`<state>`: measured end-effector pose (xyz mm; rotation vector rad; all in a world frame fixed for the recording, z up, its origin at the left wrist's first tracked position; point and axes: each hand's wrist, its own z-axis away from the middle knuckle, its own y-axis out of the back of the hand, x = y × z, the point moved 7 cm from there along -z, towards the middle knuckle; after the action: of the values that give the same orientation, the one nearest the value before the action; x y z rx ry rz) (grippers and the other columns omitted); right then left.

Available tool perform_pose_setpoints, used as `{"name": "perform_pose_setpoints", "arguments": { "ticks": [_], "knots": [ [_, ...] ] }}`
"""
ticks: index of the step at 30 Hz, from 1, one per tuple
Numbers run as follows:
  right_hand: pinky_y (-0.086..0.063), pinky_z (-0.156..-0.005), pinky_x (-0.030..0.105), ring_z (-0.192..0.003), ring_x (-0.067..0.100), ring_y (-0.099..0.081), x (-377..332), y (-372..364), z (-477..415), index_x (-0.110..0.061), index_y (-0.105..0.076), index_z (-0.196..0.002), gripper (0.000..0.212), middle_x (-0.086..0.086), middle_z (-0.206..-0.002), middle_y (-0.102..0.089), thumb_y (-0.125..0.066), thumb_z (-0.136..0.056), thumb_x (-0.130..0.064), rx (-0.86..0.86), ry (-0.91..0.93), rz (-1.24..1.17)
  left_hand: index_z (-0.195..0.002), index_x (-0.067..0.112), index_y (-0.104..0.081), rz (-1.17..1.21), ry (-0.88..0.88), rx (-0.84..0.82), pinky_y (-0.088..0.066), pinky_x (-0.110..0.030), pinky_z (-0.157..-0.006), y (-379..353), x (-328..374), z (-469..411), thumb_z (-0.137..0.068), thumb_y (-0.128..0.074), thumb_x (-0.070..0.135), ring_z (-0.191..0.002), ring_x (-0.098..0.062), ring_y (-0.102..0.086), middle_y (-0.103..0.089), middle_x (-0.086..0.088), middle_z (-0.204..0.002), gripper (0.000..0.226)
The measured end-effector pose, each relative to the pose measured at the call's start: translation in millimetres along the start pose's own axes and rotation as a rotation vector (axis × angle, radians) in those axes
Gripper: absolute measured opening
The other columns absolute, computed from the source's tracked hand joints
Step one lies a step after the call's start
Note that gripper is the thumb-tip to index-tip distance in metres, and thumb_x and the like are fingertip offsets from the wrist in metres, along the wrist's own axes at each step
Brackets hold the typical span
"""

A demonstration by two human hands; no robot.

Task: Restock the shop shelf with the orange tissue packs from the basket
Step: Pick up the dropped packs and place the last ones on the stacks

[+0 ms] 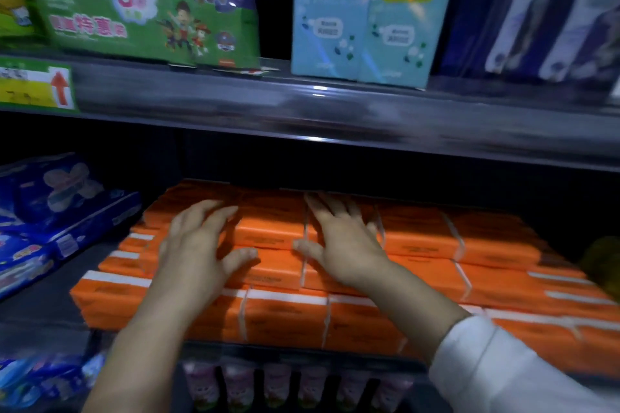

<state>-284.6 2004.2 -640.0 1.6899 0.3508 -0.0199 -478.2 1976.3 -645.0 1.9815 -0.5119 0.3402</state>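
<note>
Where blur allows, splayed hands (198, 245) over orange packs (419, 231)

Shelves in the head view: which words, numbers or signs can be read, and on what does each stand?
"5": white badge on the green pack.
"特惠": red characters on the same pack; the rest are blurred.
Red up arrow, no words: yellow shelf tag.
Light blue boxes, orange packs, blue packs: print too blurred to read.
</note>
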Motion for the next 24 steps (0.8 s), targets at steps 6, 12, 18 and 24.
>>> {"name": "perform_pose_setpoints", "arguments": {
  "ticks": [6,12,18,24],
  "knots": [
    [-0.027,-0.110,0.043,-0.136,0.025,-0.030,86,48,52,-0.019,-0.032,-0.144,0.069,0.007,-0.147,-0.036,-0.053,-0.087,-0.051,0.278,-0.088,-0.023,-0.121,0.011,-0.063,-0.090,-0.242,-0.155,-0.042,-0.055,-0.095,-47,53,5,-0.065,-0.043,0.069,-0.118,-0.039,-0.051,-0.058,-0.014,-0.126,0.084],
    [-0.035,-0.105,0.043,-0.122,0.035,-0.046,218,66,106,-0.002,-0.047,-0.132,0.065,0.020,-0.129,-0.053,-0.060,-0.085,-0.046,0.285,-0.379,0.044,-0.123,0.010,-0.061,-0.237,-0.304,-0.209,-0.044,-0.057,-0.088,-68,70,8,-0.061,-0.040,0.074,-0.110,-0.040,-0.057,-0.062,-0.016,-0.122,0.092],
    [-0.019,-0.116,0.034,-0.141,0.021,-0.023,244,47,115,-0.014,-0.030,-0.145,0.075,0.006,-0.154,-0.024,-0.050,-0.085,-0.056,0.121,-0.380,-0.117,-0.132,0.015,-0.054,-0.253,-0.225,-0.224,-0.035,-0.053,-0.098,-67,79,8,-0.058,-0.081,0.051,-0.122,-0.035,-0.046,-0.055,-0.008,-0.131,0.086],
    [-0.014,-0.116,0.049,-0.145,0.023,-0.009,244,46,119,-0.020,-0.023,-0.147,0.084,0.002,-0.156,-0.017,-0.047,-0.080,-0.065,0.157,-0.394,-0.077,-0.128,0.012,-0.055,-0.295,-0.291,-0.170,-0.039,-0.060,-0.092,-73,74,11,-0.063,-0.050,0.079,-0.118,-0.038,-0.047,-0.056,-0.010,-0.128,0.093]
  ]
}}
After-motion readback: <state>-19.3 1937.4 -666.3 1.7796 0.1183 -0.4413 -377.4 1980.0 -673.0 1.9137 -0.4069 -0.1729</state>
